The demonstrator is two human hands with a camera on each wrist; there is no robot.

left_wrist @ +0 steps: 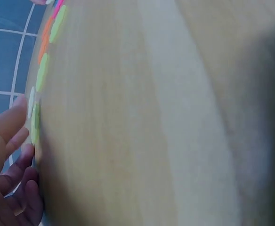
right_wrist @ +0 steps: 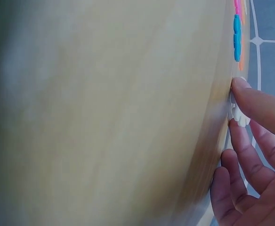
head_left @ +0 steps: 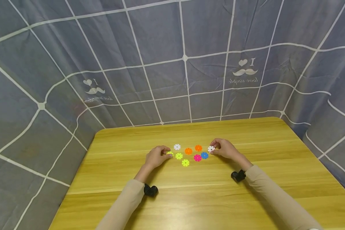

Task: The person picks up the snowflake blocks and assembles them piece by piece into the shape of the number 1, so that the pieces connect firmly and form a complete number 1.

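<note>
Flat, notched snowflake discs lie in a loose group on the wooden table. My left hand [head_left: 156,157] is at the group's left end, its thumb and fingertips around the edge of a yellow-green snowflake disc [left_wrist: 35,123]. At the right end, my right hand [head_left: 225,149] pinches a white snowflake disc [head_left: 211,149] between thumb and fingers, close to the tabletop. A blue disc [head_left: 204,155] and a pink disc [head_left: 197,157] lie just left of it. Near my left fingers are another white disc [head_left: 177,147] and a yellow-green disc [head_left: 179,156].
Two orange discs, one left [head_left: 188,151] and one right [head_left: 198,148], lie mid-group, with another yellow-green disc [head_left: 185,163] nearest me. The wooden table [head_left: 189,198] reaches back to a grey curtain [head_left: 166,83] with white lines, which also hangs at both sides.
</note>
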